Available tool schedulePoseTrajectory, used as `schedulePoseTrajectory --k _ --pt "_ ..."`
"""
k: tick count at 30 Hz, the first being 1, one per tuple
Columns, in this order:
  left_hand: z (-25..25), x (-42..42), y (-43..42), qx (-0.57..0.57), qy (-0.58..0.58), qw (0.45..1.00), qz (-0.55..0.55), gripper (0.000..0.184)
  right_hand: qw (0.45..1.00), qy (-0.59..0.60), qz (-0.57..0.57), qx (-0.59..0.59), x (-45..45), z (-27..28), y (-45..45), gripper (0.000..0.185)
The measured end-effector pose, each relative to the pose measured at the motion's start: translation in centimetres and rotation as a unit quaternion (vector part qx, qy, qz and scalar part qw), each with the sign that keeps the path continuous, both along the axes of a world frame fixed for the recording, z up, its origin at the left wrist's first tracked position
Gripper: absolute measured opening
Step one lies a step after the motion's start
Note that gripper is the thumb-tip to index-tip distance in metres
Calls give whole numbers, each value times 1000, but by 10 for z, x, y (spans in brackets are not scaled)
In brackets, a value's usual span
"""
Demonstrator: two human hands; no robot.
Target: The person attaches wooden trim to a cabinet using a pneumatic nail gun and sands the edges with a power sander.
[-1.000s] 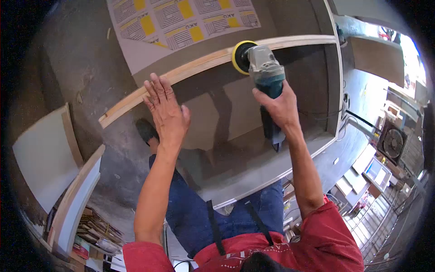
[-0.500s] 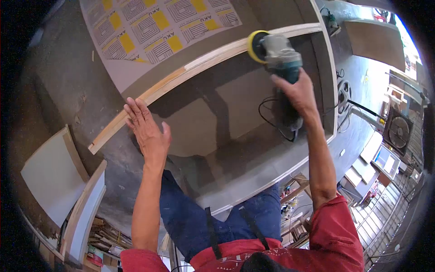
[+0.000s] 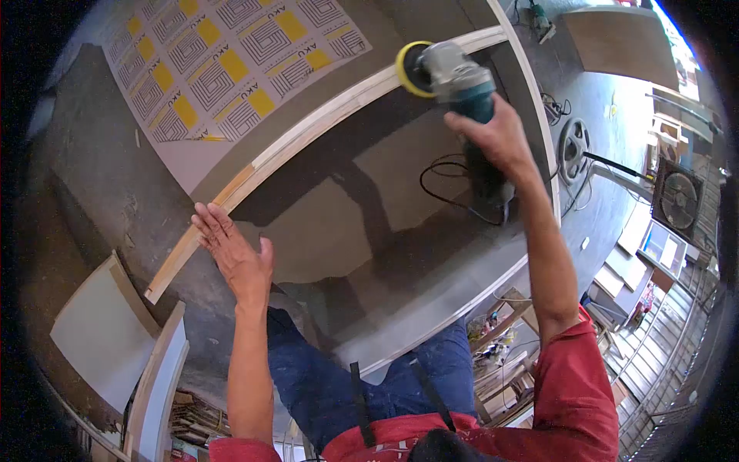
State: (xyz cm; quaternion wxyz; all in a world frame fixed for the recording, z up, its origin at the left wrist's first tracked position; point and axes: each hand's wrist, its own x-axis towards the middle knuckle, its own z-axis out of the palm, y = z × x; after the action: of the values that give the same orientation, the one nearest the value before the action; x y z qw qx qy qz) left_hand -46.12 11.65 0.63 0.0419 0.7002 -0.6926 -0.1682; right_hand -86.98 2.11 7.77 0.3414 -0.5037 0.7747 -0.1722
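My right hand (image 3: 496, 138) grips an angle grinder (image 3: 466, 88) by its dark green body. On the grinder's head a round pad with a yellow rim (image 3: 414, 69) is set against, or very close to, a long wooden strip (image 3: 308, 131); contact is hard to judge. Fingers stretched and flat, my left hand (image 3: 235, 254) rests on the strip towards its left end. The strip lies across a grey panel box (image 3: 416, 277) with pale edges. A black cord (image 3: 454, 206) loops from the grinder over the box's inner face.
Beyond the strip lies a sheet printed with yellow blocks and "AKU" (image 3: 231, 69). White boards (image 3: 108, 335) lean at the left. At the right are a floor fan (image 3: 679, 199), a grey wheel-shaped base (image 3: 573, 150), a curved brown board (image 3: 620, 48) and another green power tool (image 3: 543, 23).
The whole view has shifted, so the box and sheet sit farther left. The bright stretch of the strip reaches closer to my left hand. Both hands keep their holds.
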Motion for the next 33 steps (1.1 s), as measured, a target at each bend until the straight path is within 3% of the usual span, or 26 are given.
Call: schedulePoseTrajectory --k 5,7,9,16,19,23,25,27,33 --pt "-3 -3 -1 -6 -24 1000 4 117 996 86 -6 -19 -90 -11 -24 60" --pt "-3 -4 -1 -6 -30 1000 1 117 999 29 -31 -16 -83 -1 -24 63" --pt "-3 -4 -1 -6 -35 999 0 118 997 81 -10 8 -89 -5 -21 62" --pt "0 -3 -1 1 -33 999 -2 113 998 -29 50 -17 -4 -3 15 60" --pt "-3 -3 -1 -5 -33 999 -7 113 997 -10 77 -9 4 1 17 59" --pt "-1 -5 -1 -14 -38 999 -9 112 999 12 38 -32 -36 1 6 62" --pt "-3 -5 -2 -15 -49 999 -11 113 1000 17 -13 11 -71 -1 -2 64" --pt "-4 -6 -1 -12 -61 998 -14 114 997 76 4 5 -108 -4 -13 63" --pt "-2 -7 -3 0 -64 998 -14 117 998 42 -47 15 -142 -2 -29 58"
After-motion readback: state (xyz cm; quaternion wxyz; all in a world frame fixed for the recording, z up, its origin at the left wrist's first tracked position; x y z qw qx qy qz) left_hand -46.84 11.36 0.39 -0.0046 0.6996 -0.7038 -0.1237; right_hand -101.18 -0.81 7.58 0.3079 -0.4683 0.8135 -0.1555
